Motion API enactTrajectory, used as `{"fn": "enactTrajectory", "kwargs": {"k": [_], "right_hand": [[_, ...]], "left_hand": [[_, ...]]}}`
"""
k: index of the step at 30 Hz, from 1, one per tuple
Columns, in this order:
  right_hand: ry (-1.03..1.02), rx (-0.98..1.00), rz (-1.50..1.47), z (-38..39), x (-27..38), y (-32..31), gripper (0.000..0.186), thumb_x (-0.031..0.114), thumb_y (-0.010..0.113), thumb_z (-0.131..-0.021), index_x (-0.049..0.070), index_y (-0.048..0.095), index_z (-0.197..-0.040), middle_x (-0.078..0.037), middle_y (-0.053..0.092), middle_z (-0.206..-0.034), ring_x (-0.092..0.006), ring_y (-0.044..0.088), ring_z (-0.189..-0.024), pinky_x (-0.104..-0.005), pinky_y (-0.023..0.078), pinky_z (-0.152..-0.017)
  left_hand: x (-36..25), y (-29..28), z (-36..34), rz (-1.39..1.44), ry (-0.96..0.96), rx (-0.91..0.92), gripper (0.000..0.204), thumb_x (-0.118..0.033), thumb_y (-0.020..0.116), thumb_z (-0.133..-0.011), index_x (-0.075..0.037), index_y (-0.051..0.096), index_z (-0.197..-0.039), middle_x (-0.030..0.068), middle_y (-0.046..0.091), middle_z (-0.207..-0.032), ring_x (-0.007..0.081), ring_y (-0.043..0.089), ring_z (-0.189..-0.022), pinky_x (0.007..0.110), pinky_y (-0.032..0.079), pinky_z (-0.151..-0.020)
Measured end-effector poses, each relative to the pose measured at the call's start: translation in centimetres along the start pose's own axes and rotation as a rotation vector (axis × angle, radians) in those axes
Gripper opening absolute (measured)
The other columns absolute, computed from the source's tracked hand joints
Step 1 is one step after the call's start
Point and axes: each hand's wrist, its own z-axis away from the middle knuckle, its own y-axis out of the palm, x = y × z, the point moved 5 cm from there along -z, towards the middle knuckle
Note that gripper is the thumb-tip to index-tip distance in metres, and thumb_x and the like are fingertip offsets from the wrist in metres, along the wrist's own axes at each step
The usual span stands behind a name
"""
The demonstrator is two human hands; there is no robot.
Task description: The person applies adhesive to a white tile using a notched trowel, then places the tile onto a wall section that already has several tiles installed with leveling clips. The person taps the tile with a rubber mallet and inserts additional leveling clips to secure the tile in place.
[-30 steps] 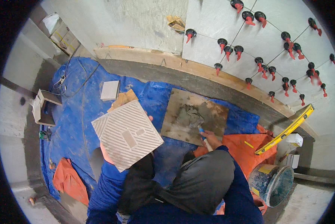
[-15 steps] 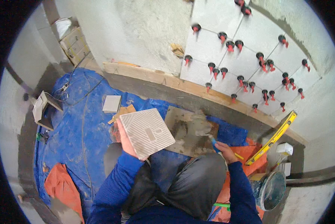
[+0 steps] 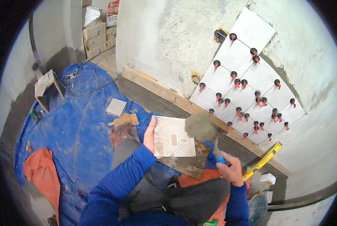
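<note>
My left hand (image 3: 150,135) grips a square tile (image 3: 174,139) by its left side, its ribbed back facing up. To its right, my right hand (image 3: 231,168) holds the blue handle of a trowel (image 3: 218,155), raised with a heap of grey mortar (image 3: 199,126) on its blade near the tile's upper right corner. Below the tile is a mortar-smeared board (image 3: 191,167), partly hidden. A small tile stack (image 3: 116,107) and scraps of cardboard (image 3: 124,119) lie on the blue tarp.
Tiles (image 3: 240,77) with red-and-black leveling clips cover part of the wall above a timber batten (image 3: 164,93). At right are a yellow level (image 3: 262,160) and a bucket (image 3: 258,207); at left, a stool (image 3: 44,88), cables, an orange sheet (image 3: 42,173) and stacked boxes (image 3: 95,37).
My right hand has lifted the trowel with mortar up from the board toward the tile. My left hand has moved the tile to the right. The view has shifted toward the wall.
</note>
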Motion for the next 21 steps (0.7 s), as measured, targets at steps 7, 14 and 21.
{"fn": "enactTrajectory", "kwargs": {"k": [7, 14, 21], "right_hand": [[-0.332, -0.052, 0.371, -0.4, 2.5, 3.8, 0.053, 0.017, 0.085, -0.087, 0.005, 0.070, -0.136, -0.013, 0.069, -0.091, -0.0276, 0.067, -0.075, -0.0353, 0.054, -0.070], [-0.410, -0.098, 0.445, -0.1, 4.5, 2.9, 0.052, 0.016, 0.083, -0.088, 0.005, 0.069, -0.138, -0.015, 0.071, -0.094, -0.0299, 0.070, -0.077, -0.0376, 0.055, -0.069], [-0.417, -0.121, 0.406, -0.5, 6.0, 3.3, 0.053, 0.014, 0.085, -0.085, 0.004, 0.071, -0.135, -0.014, 0.065, -0.084, -0.0268, 0.065, -0.073, -0.0361, 0.051, -0.069]], "left_hand": [[0.6, -0.4, 0.2, 0.026, -0.055, 0.033, 0.078, -0.067, 0.045, -0.107, 0.002, 0.062, -0.140, 0.0219, 0.070, -0.136, 0.0391, 0.070, -0.121, 0.052, 0.054, -0.110], [0.5, 0.5, 0.4, 0.064, -0.067, 0.075, 0.081, -0.068, 0.045, -0.107, 0.004, 0.059, -0.143, 0.0234, 0.067, -0.140, 0.0406, 0.067, -0.125, 0.053, 0.051, -0.113], [-0.5, 1.5, 1.2, 0.092, -0.092, 0.184, 0.082, -0.067, 0.044, -0.108, 0.004, 0.055, -0.147, 0.0247, 0.063, -0.146, 0.0412, 0.064, -0.130, 0.054, 0.050, -0.115]]}}
